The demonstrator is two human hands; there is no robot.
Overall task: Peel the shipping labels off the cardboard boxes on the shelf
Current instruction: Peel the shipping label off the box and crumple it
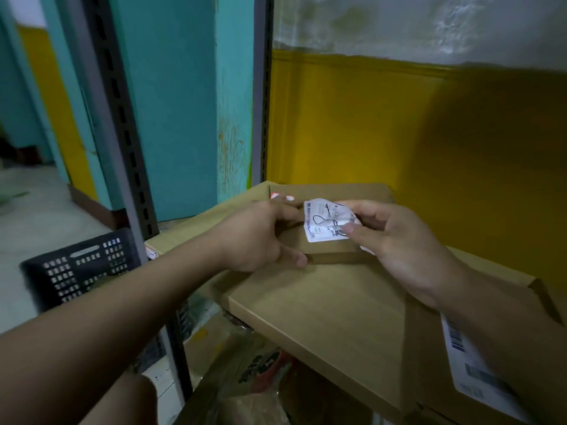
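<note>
i see my left hand (264, 237) gripping the small cardboard box (328, 249) by its left edge while my right hand (399, 240) pinches the crumpled shipping label (325, 222) just above that box's top.

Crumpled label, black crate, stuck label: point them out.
crumpled label (325, 219), head view, its scribbled middle.
black crate (76, 271), head view, perforated side wall.
stuck label (466, 358), head view, white face below barcode.

Dim indoor light, soft motion blur throughout, wide-angle bending at edges.
</note>
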